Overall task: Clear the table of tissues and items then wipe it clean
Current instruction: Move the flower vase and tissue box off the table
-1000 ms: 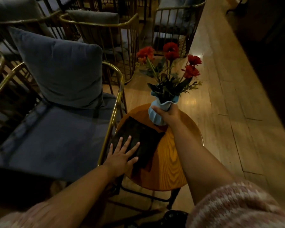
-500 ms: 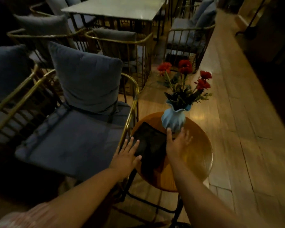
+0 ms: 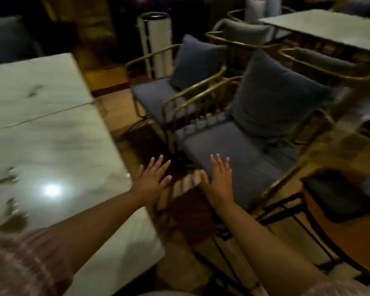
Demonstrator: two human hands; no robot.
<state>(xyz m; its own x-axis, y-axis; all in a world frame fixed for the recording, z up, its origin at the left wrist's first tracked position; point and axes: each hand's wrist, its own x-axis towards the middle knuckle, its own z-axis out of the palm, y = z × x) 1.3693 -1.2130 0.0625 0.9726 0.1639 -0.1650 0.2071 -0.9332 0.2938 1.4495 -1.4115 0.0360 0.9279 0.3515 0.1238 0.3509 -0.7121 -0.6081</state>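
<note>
Head view, blurred by motion: the left hand [image 3: 153,179] is flat and empty, fingers straight and spread, palm down, just off the right edge of the marble table [image 3: 51,146] and above the dark floor beside it. The right hand [image 3: 219,180] is empty too, fingers straight and slightly apart, palm down over the front left corner of a blue-grey seat cushion [image 3: 244,159]; whether it touches the cushion cannot be told. Both forearms reach forward from pink knitted sleeves [image 3: 19,263]. The seat cushion belongs to the nearer gold-framed chair [image 3: 284,179], with a matching back pillow [image 3: 276,97] propped upright behind it. A second chair of the same kind [image 3: 154,92] stands just beyond. The marble table fills the left side, its top carrying dark smears along the left edge and a bright glare spot. At the right, well apart from both hands, a dark cloth [image 3: 333,197] lies near the left edge of a round wooden table [image 3: 355,248]
</note>
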